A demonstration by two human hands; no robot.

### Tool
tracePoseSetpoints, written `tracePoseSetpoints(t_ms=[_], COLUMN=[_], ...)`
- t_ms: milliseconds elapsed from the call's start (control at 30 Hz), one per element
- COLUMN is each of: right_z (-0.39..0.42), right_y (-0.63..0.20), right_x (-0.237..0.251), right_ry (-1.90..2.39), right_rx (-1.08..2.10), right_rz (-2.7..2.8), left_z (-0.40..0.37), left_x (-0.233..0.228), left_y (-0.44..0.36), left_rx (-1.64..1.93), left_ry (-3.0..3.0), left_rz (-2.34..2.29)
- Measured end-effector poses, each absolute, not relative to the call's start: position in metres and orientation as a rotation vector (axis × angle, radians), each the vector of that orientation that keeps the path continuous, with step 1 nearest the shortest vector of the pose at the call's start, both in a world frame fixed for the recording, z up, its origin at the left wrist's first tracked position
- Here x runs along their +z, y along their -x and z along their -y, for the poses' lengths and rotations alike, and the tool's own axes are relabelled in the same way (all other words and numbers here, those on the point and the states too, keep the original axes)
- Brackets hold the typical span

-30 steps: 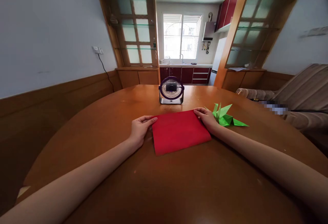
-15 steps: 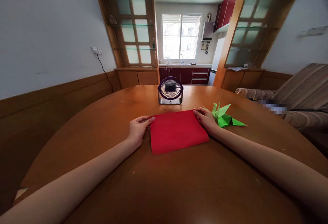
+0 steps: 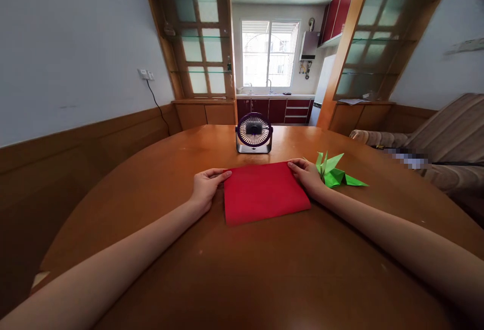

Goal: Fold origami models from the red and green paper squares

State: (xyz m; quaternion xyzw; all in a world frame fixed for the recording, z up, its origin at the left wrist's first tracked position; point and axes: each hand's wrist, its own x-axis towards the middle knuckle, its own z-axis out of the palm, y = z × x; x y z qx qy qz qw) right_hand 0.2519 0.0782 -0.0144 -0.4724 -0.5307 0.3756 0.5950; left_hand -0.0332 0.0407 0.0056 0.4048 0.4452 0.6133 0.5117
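Note:
A sheet of red paper, bent over into a soft curve along its near edge, is at the middle of the wooden table. My left hand pinches its far left corner between thumb and fingers. At the far right corner, my right hand grips the paper the same way, thumb on top. Just beyond my right wrist are folded green paper cranes, partly hidden by that hand.
A small dark fan on a stand faces me beyond the paper. Past the table's right edge stands a striped armchair. A cord hangs from the outlet on the left wall. Cabinets and a kitchen window lie behind.
The whole view has shifted slightly, so everything appears a little further right. Both hands keep their hold on the red paper, and its shape looks the same.

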Motion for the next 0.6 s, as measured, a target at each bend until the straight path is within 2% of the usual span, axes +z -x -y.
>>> tracePoseSetpoints(t_ms=[300, 600], right_z=[-0.085, -0.086], right_y=[-0.258, -0.257], right_x=[-0.019, -0.021], right_ry=[1.215, 1.379], right_rx=[0.642, 0.287], right_rz=[1.567, 1.925], left_z=[-0.057, -0.063], left_x=[-0.004, -0.002], left_y=[0.048, 0.053], left_rx=[1.451, 1.232], left_ry=[-1.321, -1.933], left_rz=[-1.195, -1.582])
